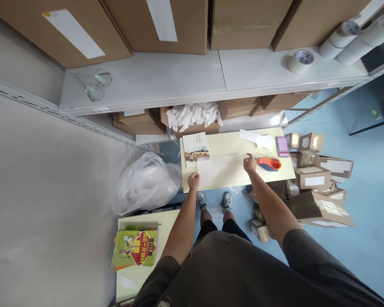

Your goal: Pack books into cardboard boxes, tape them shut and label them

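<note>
A pale, translucent sheet [222,170] lies spread on the cream table [237,139], its left end over the lower edge of a book [196,144] with a landscape cover. My left hand [193,182] is closed at the sheet's lower left corner, fingers pressed together on its edge. At the sheet's right end is my right hand [250,164], with bent fingers somewhat apart and nothing plainly visible in them. Just right of it lies an orange and blue tape dispenser [269,163]. White paper slips [256,138] and a blurred purple item [282,146] lie farther back.
A grey shelf [179,81] with cartons, glasses [97,85] and tape rolls [301,61] overhangs the table's back. Cartons [313,178] crowd the floor at right. A plastic bag [144,183] bulges at left, above a second table [128,281] with green-covered books [136,247].
</note>
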Action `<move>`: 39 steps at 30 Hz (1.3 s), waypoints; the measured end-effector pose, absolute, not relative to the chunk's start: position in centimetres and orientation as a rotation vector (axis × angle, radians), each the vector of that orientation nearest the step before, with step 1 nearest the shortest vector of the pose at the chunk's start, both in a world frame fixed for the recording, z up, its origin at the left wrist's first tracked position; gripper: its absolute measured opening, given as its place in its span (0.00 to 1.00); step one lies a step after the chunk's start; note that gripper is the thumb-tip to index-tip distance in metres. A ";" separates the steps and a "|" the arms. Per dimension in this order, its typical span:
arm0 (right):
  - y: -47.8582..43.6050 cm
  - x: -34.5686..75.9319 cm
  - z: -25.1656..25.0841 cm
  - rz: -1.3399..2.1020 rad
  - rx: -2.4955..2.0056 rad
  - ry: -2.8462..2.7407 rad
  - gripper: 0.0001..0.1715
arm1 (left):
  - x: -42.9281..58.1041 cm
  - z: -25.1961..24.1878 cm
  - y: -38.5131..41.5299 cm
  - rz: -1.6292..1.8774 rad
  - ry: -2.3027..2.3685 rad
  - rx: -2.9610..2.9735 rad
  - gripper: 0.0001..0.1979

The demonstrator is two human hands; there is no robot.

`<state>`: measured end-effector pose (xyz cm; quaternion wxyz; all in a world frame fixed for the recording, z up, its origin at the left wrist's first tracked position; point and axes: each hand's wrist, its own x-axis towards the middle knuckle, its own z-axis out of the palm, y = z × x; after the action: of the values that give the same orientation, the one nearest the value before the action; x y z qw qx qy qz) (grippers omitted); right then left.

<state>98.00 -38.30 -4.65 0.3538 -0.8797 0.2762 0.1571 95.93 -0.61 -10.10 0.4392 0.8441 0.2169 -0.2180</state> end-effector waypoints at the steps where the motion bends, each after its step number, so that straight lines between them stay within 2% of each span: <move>1: -38.0 97.9 -4.7 0.369 -2.307 0.764 0.43 | 95.6 -10.1 -0.8 -0.535 0.558 2.106 0.17; 4: -37.0 96.8 -4.3 0.311 -2.494 0.745 0.49 | 94.5 -9.4 -1.3 -0.425 0.619 2.199 0.30; 7: -36.2 94.7 -4.0 0.476 -2.655 0.435 0.49 | 93.4 -8.1 -2.3 -0.321 0.410 2.364 0.33; 11: -35.7 91.7 -5.2 0.826 -2.732 0.221 0.45 | 92.3 -7.6 -4.3 -0.558 -0.122 2.534 0.33; 16: -35.7 89.5 -7.0 1.063 -2.758 0.174 0.47 | 91.5 -8.6 -4.1 -0.788 -0.265 2.677 0.40; 24: -33.9 90.7 -5.5 1.220 -2.722 -0.055 0.48 | 91.4 -7.6 0.2 -0.863 -0.214 2.753 0.41; 34: -31.9 91.1 -6.1 1.240 -2.726 -0.127 0.51 | 91.5 -7.5 2.7 -0.860 -0.190 2.763 0.43; 39: -31.0 91.7 -5.3 1.139 -2.772 -0.054 0.46 | 91.6 -7.3 2.8 -0.718 -0.109 2.711 0.40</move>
<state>91.67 -30.99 -5.33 0.0721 -0.9224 -0.0181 0.3790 91.64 2.81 -7.27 0.1668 0.9524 -0.0383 -0.2522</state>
